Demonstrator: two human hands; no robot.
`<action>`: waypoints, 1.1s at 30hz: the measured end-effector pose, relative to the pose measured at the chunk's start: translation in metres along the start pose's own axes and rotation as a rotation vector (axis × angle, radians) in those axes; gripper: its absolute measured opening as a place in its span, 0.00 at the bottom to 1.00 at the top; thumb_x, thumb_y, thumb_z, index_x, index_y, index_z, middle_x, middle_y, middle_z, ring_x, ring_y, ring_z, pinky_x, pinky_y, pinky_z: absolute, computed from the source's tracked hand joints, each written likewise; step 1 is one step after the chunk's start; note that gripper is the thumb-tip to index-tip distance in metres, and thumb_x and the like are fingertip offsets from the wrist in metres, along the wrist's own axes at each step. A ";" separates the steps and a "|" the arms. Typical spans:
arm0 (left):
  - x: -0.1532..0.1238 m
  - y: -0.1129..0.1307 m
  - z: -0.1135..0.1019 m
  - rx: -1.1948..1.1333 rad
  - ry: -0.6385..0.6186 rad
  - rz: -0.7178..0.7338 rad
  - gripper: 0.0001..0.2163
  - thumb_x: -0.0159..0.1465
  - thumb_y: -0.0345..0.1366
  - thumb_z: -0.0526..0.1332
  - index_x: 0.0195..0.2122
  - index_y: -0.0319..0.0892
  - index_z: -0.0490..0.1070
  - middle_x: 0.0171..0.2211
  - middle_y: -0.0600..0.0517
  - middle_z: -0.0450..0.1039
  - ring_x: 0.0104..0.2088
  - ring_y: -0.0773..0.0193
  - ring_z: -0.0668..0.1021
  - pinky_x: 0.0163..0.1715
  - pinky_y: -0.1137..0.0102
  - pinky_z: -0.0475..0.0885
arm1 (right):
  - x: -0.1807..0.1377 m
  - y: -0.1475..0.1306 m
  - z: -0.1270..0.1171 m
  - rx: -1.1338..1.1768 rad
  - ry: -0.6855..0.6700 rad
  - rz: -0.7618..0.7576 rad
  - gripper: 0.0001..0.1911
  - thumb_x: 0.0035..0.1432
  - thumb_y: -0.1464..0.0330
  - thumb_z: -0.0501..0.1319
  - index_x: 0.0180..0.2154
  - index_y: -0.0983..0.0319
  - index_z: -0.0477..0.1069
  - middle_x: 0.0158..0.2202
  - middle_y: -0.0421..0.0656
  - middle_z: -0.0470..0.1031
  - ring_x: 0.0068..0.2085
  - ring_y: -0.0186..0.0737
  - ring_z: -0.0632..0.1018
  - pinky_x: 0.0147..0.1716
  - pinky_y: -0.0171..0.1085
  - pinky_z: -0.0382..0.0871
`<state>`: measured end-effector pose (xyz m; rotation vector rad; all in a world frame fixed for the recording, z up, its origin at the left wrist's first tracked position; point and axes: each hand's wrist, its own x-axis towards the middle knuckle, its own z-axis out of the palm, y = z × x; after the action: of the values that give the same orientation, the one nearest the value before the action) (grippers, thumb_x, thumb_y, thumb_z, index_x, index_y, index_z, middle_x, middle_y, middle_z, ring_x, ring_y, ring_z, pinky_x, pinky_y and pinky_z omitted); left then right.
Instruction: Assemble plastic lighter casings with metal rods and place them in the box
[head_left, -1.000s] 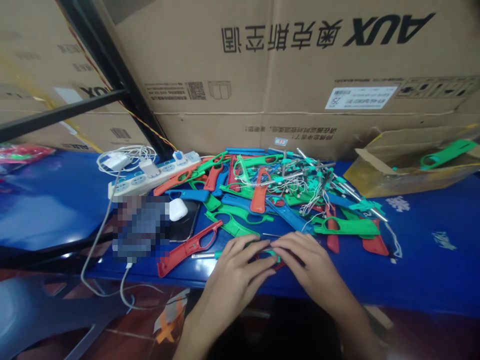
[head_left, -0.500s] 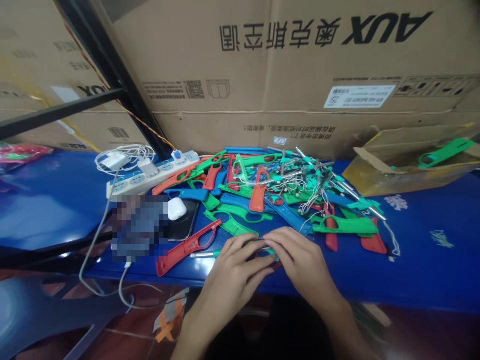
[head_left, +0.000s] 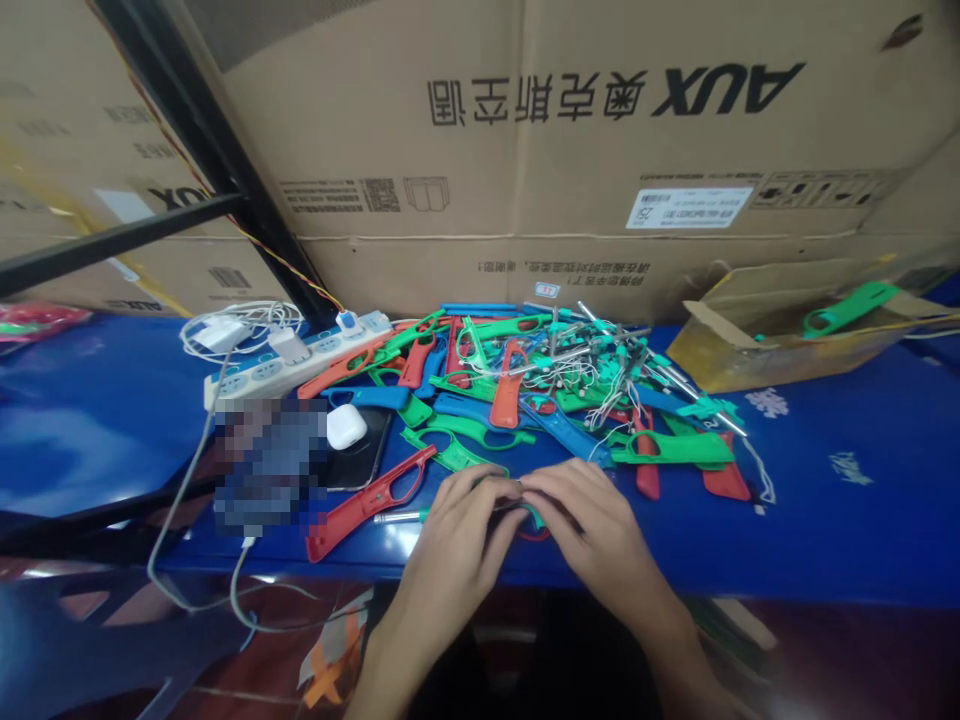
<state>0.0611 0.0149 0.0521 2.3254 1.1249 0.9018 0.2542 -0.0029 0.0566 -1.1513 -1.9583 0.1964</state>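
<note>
Close to the table's front edge, my left hand (head_left: 461, 530) and my right hand (head_left: 589, 515) meet with fingertips pinched together over a partly built long-nosed lighter. Its metal tube (head_left: 397, 517) sticks out left of my left hand. A bit of green and a red curved edge (head_left: 535, 536) show between the hands; my fingers hide the rest. Left of them lies an open red lighter handle half (head_left: 373, 503). Beyond my fingers, a green handle half (head_left: 459, 457) lies at the near side of a heap of red, green and blue handle halves.
Metal lighter tubes with white wires (head_left: 600, 365) pile up at the back. A cardboard box (head_left: 739, 355) with a green handle stands back right. At left are a power strip (head_left: 274, 370), a white earbud case (head_left: 346, 427) and a charging cable (head_left: 236, 580). Large cartons (head_left: 480, 210) wall the back.
The view has shifted slightly. My fingertips have drawn closer together over the lighter, and its green part is more covered. The surrounding pieces lie as before.
</note>
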 end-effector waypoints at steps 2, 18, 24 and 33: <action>0.002 -0.001 0.001 0.016 0.040 0.000 0.06 0.73 0.33 0.60 0.50 0.47 0.70 0.49 0.49 0.76 0.54 0.55 0.75 0.54 0.59 0.70 | 0.001 -0.001 0.000 0.002 -0.005 -0.021 0.07 0.71 0.74 0.60 0.47 0.58 0.73 0.42 0.41 0.82 0.42 0.39 0.79 0.45 0.42 0.69; 0.046 -0.002 -0.040 -0.059 0.205 0.047 0.08 0.75 0.34 0.56 0.49 0.45 0.75 0.48 0.48 0.80 0.51 0.58 0.80 0.53 0.62 0.73 | -0.050 0.059 -0.113 -0.119 0.765 0.651 0.17 0.56 0.57 0.69 0.44 0.59 0.80 0.37 0.49 0.83 0.35 0.46 0.83 0.41 0.45 0.79; 0.167 -0.020 -0.047 0.228 0.077 0.023 0.12 0.76 0.30 0.51 0.52 0.39 0.73 0.49 0.44 0.80 0.51 0.56 0.80 0.54 0.59 0.74 | -0.050 0.085 -0.123 -0.041 0.735 0.820 0.22 0.51 0.52 0.70 0.41 0.61 0.79 0.34 0.51 0.82 0.28 0.44 0.79 0.30 0.43 0.76; 0.242 -0.058 -0.018 0.453 -0.268 0.044 0.16 0.72 0.41 0.63 0.58 0.41 0.71 0.57 0.44 0.73 0.51 0.54 0.79 0.50 0.55 0.78 | -0.053 0.089 -0.125 -0.092 0.732 0.841 0.20 0.51 0.54 0.68 0.42 0.59 0.81 0.37 0.52 0.84 0.38 0.53 0.82 0.37 0.46 0.76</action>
<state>0.1294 0.2444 0.1210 2.7340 1.2643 0.3509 0.4142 -0.0268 0.0606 -1.7474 -0.7890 0.0928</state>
